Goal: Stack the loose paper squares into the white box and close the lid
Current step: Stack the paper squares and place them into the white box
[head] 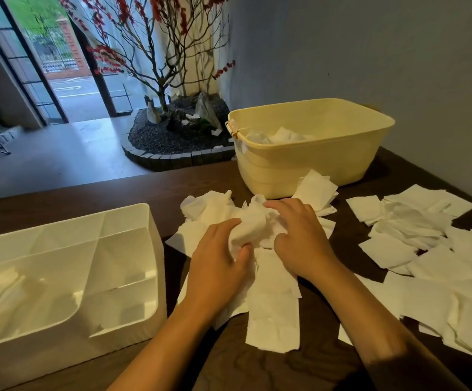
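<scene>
- Both hands work a heap of paper squares (271, 292) at the middle of the dark bench (285, 368).
- The left hand (218, 261) has its fingers curled round a crumpled wad of paper (250, 230), thumb under it.
- The right hand (299, 235) presses on the same wad, its fingers bent and clutching the paper.
- The white box (68, 277) stands open near the bench's left edge, dividers showing inside.
- More squares (426, 249) lie spread toward the right edge.
- A cream tub (308, 153) with paper inside sits by the far edge.
</scene>
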A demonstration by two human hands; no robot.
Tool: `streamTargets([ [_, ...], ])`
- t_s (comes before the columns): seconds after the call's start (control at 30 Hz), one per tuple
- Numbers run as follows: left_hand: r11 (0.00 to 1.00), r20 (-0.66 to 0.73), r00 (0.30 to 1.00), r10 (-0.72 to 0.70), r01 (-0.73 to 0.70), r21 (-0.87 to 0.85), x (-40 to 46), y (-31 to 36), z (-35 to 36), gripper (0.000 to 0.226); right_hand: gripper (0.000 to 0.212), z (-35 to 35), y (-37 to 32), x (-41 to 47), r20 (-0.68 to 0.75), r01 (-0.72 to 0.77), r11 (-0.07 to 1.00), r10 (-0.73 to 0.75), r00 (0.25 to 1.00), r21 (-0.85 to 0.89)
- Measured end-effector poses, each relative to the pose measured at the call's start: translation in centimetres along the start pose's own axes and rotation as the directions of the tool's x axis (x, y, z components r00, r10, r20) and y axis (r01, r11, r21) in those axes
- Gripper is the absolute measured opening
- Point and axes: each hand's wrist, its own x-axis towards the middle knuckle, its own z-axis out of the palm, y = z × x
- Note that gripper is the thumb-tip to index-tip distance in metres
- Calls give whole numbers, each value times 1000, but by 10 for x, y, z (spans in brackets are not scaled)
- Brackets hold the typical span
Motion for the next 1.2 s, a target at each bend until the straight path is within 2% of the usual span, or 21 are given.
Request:
streamTargets([
  [0.1,1000,-20,1000,-24,24,-19,0,1,-2,42,81,2,-1,-4,242,43,993,-15,970,-111],
  [0.2,1000,-19,1000,5,-6,-12,-2,1,-4,39,72,1,0,-5,335,104,969,-24,942,-223],
  [0.3,999,-65,997,38,-39,-25,-5,1,-8,33,61,-3,0,-7,304,113,971,-45,952,-211],
  [0.4,989,-102,994,36,-51,-141,-6,3,-11,26,56,-5,1,-8,213,68,982,-29,977,-178],
  [0.53,927,-102,988,-120,75,-367,-2,5,-15,26,46,-5,4,-7,85,1,992,10,996,-126],
  [0.6,911,-88,985,-147,100,-401,-1,6,-15,29,46,-6,5,-5,50,-29,994,34,998,-101],
  [0.7,943,-106,991,-78,39,-330,-2,3,-12,38,52,-9,5,-6,86,8,991,3,996,-132],
  [0.77,967,-58,995,-79,62,-248,-1,4,-11,56,65,-13,6,-7,171,11,980,23,985,-200],
  [0.87,1000,48,998,-28,29,-5,-4,10,-11,75,85,-21,6,-9,281,3,934,104,954,-356],
  [0.97,972,172,984,-35,-6,234,-8,14,-11,75,90,-25,4,-9,343,-25,930,161,926,-368],
  [1.07,976,173,984,-38,-1,220,-7,9,-11,71,79,-24,-1,-12,352,-17,948,135,926,-319],
  [1.2,993,64,998,-19,12,122,-5,7,-15,49,65,-15,-2,-14,188,-35,980,73,979,-197],
])
